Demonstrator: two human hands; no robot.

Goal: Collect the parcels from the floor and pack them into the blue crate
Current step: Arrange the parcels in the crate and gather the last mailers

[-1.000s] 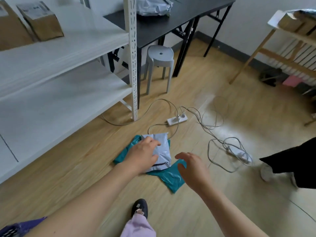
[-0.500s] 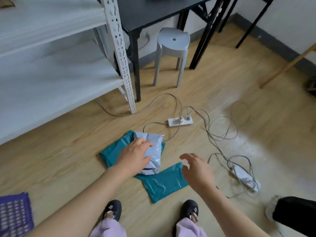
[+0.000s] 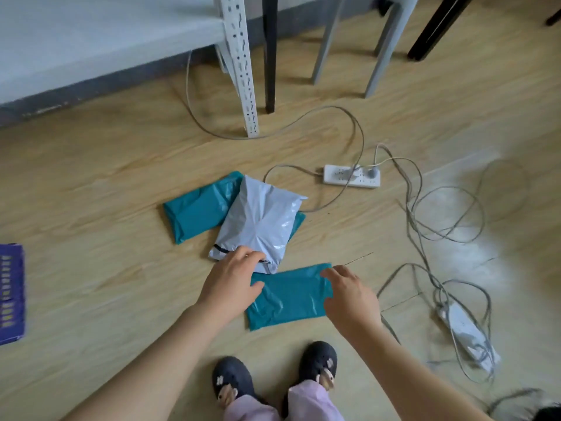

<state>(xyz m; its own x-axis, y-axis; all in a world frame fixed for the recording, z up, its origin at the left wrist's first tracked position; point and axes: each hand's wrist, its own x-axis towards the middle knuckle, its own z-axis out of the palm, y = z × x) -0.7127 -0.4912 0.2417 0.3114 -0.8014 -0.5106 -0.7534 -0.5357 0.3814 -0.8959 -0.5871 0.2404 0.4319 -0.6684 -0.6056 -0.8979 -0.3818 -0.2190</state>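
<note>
Three soft parcels lie on the wooden floor in front of my feet. A grey parcel (image 3: 259, 221) rests partly on a teal parcel (image 3: 198, 208) behind it. A second teal parcel (image 3: 288, 296) lies nearest me. My left hand (image 3: 232, 282) is spread over the near teal parcel's left end, fingertips touching the grey parcel's near edge. My right hand (image 3: 349, 294) hovers open over the right end of that teal parcel. Neither hand grips anything. The blue crate (image 3: 10, 294) shows as a perforated corner at the left edge.
A white power strip (image 3: 352, 176) and tangled grey cables (image 3: 440, 226) lie right of the parcels, with a second strip (image 3: 466, 337) at lower right. A white shelf post (image 3: 243, 65), black table leg (image 3: 269, 53) and grey stool legs (image 3: 382, 47) stand behind. My dark shoes (image 3: 232, 381) are below.
My left hand has slid from the top of the grey parcel back to its near edge. My right hand has come down over the near teal parcel. The view has tilted downward.
</note>
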